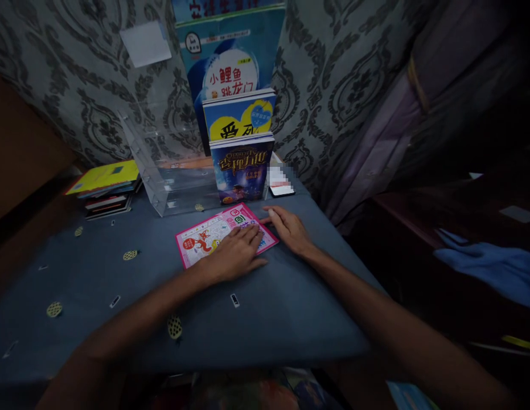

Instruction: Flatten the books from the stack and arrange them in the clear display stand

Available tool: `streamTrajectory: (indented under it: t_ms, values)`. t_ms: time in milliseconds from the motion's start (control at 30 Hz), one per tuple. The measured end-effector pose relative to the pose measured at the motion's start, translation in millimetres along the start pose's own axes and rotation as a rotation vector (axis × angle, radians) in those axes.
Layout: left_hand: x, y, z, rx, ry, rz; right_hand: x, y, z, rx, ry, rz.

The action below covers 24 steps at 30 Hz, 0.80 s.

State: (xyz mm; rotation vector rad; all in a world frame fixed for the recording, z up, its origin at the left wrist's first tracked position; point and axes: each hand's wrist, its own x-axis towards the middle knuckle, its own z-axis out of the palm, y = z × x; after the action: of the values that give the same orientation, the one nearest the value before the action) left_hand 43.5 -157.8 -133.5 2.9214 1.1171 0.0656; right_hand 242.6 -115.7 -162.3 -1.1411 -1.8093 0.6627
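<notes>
A thin pink-bordered picture book (205, 238) with cartoon animals on its cover lies on the blue tablecloth. My left hand (234, 253) rests flat on the cover, fingers stretched out, hiding its middle. Beside the book's right edge is my right hand (288, 229), fingers extended and the fingertips at the edge. Just behind the book, a dark blue book (241, 171) stands upright at the front of a clear acrylic rack (156, 191). Behind it rise a blue-and-yellow book (239, 118) and a taller teal book (230, 54).
A stack of books with a yellow top one (109, 179) lies left of the rack. A phone (282, 182) with a partly pixelated screen is right of it. The tablecloth (140, 319) has pineapple prints. A blue cloth (491, 265) lies at the right.
</notes>
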Motion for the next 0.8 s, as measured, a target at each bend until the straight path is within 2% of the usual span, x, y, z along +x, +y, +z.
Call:
streamTrajectory:
  t_ms: [167, 467, 700, 800]
  values:
    - [4, 11, -6.3, 0.047, 0.031, -0.050, -1, -8, -3, -0.024, 0.000, -0.002]
    - [6, 18, -22.2, 0.126, -0.005, -0.055, -1, -15, -5, -0.004, 0.014, 0.020]
    - [5, 19, -13.8, 0.122, 0.044, -0.070, -5, -26, -9, -0.061, 0.058, -0.034]
    - [3, 16, -13.0, 0.111, 0.051, -0.064, -7, -31, -10, -0.103, -0.021, -0.069]
